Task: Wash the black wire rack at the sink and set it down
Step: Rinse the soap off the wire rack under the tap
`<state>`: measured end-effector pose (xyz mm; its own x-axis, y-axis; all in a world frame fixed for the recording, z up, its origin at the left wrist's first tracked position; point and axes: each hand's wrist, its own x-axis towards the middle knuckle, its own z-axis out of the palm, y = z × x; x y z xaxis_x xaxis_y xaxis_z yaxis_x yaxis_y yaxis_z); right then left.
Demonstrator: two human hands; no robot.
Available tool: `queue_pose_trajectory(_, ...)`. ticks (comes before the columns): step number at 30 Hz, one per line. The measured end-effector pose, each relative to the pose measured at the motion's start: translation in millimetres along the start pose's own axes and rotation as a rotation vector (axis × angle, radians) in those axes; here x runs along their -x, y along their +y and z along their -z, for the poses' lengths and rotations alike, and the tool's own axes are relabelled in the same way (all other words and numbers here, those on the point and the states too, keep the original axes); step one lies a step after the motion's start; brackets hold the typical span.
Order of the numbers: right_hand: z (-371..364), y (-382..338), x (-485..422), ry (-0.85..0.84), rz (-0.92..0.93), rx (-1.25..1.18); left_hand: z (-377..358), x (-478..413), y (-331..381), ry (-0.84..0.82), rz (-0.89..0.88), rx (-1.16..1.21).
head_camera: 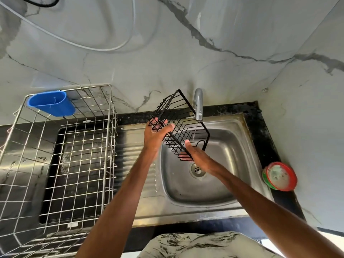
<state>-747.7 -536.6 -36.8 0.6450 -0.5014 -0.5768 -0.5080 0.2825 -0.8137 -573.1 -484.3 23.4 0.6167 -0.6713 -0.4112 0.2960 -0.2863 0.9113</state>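
Nearest, at the bottom edge, lies a fold of pale cloth with black marbled streaks, and two bare forearms reach up from either side of it to the grip. Below the grip sits the stainless steel sink, its wet basin holding only a round metal drain almost straight under the right hand. That hand holds the lower end of the black wire rack, thumb raised against the near side and fingers tucked beneath the wires. The left hand grips the rack's upper left end, with fingertips curled in among the bars. So the rack hangs tilted in both hands over the basin, its far corner up by the wall and its low corner toward the right. Well to the left of the grip stands a large silver wire dish basket over a black drip tray; a blue plastic cup hangs on the basket's far rim, its mouth open toward the camera. Well to the right of the grip, on the black stone counter, is a round red and green tub holding something pale and whitish. Just beyond the grip a curved chrome tap drops a thin stream of water through the rack. Farther still rises a white marbled wall with a looping white hose.
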Motion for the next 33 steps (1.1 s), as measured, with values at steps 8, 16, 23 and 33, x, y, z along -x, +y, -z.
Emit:
queue_pose_trajectory(8, 25.8, -8.9, 15.4, 0.171, 0.169, -0.203, -0.6, 1.9, 2.5, 0.0, -0.029, 0.048)
queue_pose_trajectory(16, 41.9, 38.1, -4.1, 0.317, -0.251, -0.317, 3.9, 17.0, -8.9, 0.023, 0.092, 0.221)
queue_pose_trajectory(23, 49.5, 14.8, -15.6, 0.245, -0.121, -0.493, 38.3, 25.1, -10.6, -0.219, 0.119, 0.223)
queue_pose_trajectory(33, 88.6, -0.6, -37.5, 0.135, -0.048, -0.19, 72.1, 1.0, 8.6, -0.426, 0.242, -0.133)
